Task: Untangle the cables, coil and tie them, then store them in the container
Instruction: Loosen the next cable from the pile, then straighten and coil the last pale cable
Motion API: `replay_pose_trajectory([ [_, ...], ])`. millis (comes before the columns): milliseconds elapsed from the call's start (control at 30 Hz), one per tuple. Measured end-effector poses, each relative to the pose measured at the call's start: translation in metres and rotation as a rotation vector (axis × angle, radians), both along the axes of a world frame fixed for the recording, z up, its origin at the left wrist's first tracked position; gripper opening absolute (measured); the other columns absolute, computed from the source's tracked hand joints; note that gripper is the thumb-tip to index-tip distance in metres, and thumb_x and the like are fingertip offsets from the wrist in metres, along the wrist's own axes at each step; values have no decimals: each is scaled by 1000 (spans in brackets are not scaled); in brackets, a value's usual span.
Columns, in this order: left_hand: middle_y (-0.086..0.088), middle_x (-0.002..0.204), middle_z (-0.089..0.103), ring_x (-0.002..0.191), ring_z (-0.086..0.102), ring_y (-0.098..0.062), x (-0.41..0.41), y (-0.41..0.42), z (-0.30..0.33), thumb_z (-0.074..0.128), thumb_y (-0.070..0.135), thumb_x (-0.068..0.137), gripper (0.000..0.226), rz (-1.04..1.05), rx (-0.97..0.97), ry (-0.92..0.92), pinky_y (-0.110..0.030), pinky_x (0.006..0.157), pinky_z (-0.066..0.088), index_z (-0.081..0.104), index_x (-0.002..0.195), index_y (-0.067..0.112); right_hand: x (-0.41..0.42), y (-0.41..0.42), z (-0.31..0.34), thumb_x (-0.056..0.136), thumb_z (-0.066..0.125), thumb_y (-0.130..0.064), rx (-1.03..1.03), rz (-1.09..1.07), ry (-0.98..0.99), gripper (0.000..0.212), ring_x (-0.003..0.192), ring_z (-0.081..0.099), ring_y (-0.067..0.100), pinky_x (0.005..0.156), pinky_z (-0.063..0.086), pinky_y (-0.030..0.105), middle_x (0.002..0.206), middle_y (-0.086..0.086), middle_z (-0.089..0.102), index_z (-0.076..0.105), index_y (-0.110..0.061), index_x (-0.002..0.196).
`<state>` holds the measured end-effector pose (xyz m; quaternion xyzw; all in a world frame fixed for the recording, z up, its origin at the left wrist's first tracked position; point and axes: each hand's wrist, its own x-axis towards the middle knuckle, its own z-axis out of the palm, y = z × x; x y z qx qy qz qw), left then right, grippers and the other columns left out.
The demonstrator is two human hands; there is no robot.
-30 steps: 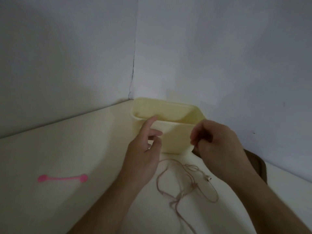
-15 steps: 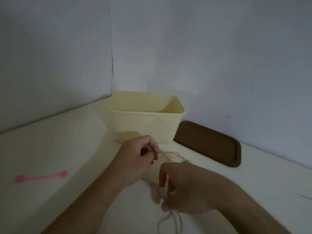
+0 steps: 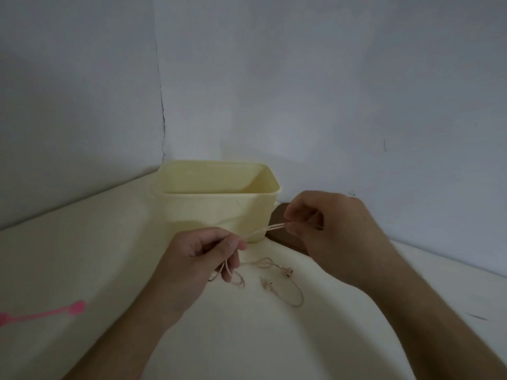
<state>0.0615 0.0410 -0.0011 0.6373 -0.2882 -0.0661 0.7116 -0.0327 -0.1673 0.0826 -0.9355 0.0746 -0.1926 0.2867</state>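
A thin pale pink earphone cable (image 3: 264,230) stretches doubled between my two hands, just in front of the cream container (image 3: 216,207). My left hand (image 3: 208,255) pinches one end of the stretch, and loose loops hang below its fingers. My right hand (image 3: 326,229) pinches the other end, a little higher and to the right. The rest of the cable lies on the table, with the earbuds (image 3: 288,272) beside a loose loop. The container stands open near the wall corner.
A brown lid (image 3: 279,231) lies flat to the right of the container, partly behind my right hand. A pink cable tie (image 3: 46,314) lies on the cream table (image 3: 96,256) at the far left. Grey walls close in behind.
My right hand rose from low over the table up and to the right, drawing the cable taut away from my left hand. The view shifted a little.
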Motion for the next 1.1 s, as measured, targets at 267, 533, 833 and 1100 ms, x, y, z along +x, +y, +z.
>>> replay_pose_trajectory([
  [267, -13, 70, 68, 59, 58, -18, 5, 1, -3, 67, 3, 96, 19, 76, -41, 24, -18, 55, 45, 81, 86, 8, -5, -22, 9, 102, 68, -21, 264, 58, 4, 23, 57, 52, 6, 60, 41, 22, 61, -9, 62, 79, -22, 82],
  [533, -4, 74, 75, 71, 67, -10, 5, -2, -5, 74, 7, 94, 20, 57, 138, -36, -14, 67, 48, 82, 81, 20, 0, -6, 3, 102, 62, -8, 677, 53, -182, 22, 62, 52, 26, 56, 41, 38, 76, 23, 67, 78, -8, 87],
  [833, -9, 107, 76, 103, 70, -27, -7, -7, -6, 84, 34, 78, 31, -146, 26, -178, -39, 95, 53, 77, 107, 24, 5, 40, -24, 88, 73, -31, 150, -6, -73, 37, 49, 47, 5, 51, 44, 24, 53, -4, 51, 53, -12, 63],
  [1100, -5, 90, 75, 89, 69, -12, -10, -10, -7, 81, 26, 79, 24, -266, -102, 66, -22, 81, 53, 77, 94, 8, 9, 45, -31, 91, 74, -27, 203, -3, -51, 46, 49, 43, 6, 50, 39, 19, 49, -7, 43, 45, -13, 58],
])
